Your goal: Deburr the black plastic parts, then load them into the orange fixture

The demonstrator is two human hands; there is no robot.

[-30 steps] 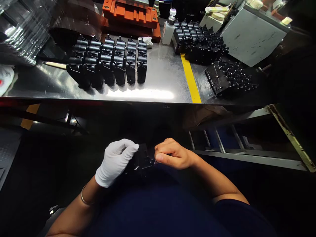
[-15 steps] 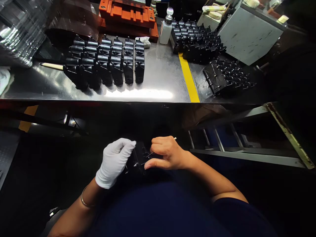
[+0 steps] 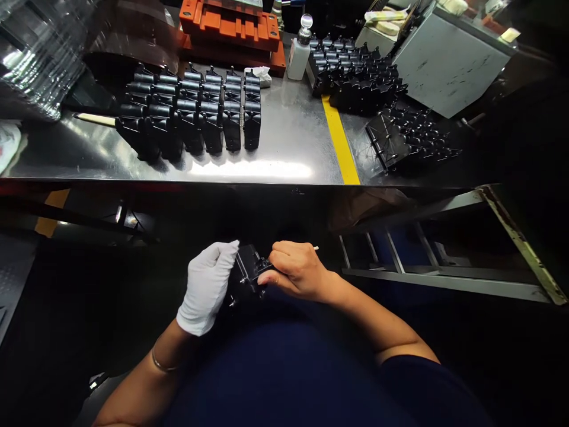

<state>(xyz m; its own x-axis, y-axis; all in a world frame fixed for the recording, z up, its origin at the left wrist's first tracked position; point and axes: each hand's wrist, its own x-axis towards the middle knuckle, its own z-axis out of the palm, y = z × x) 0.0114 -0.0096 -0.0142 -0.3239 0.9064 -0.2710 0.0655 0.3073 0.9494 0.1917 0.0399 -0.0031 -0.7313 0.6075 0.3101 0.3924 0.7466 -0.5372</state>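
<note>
Black molded part (image 3: 246, 264) sits between both hands at the torso, below bench level. Gloved left hand (image 3: 207, 287) pinches its left side. Bare right hand (image 3: 293, 270) is curled round a slim tool (image 3: 316, 248), thumb at part's edge; working tip unclear. I'd want a firm left grip, light tool pressure, thumb clear. Similar black parts (image 3: 191, 110) line the steel bench (image 3: 288, 136) beyond.
</note>
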